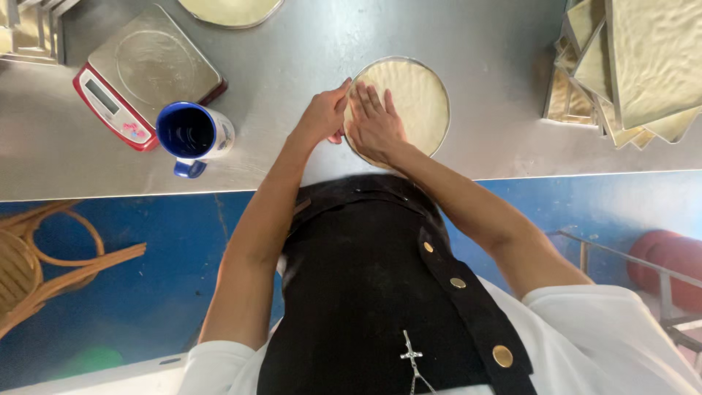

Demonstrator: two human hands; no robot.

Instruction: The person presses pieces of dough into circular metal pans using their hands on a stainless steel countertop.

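Flat pale dough [409, 91], round metal pan [443, 124]

White short sleeves, a black apron [380, 292] with gold buttons (three visible), and perhaps a small silver cross pendant.

Round pan [431, 80] with dough [413, 95] sits mid-surface [307, 44] near its front edge, both hands on it: right hand [374, 126] flat on the dough, left hand [325, 113] at the pan's left rim. Mug [194, 133] and scale [142, 73] lie toward the left end, mug in front of scale. Stacked trays [636, 66] at the right end, second round pan [230, 11] at the back edge.
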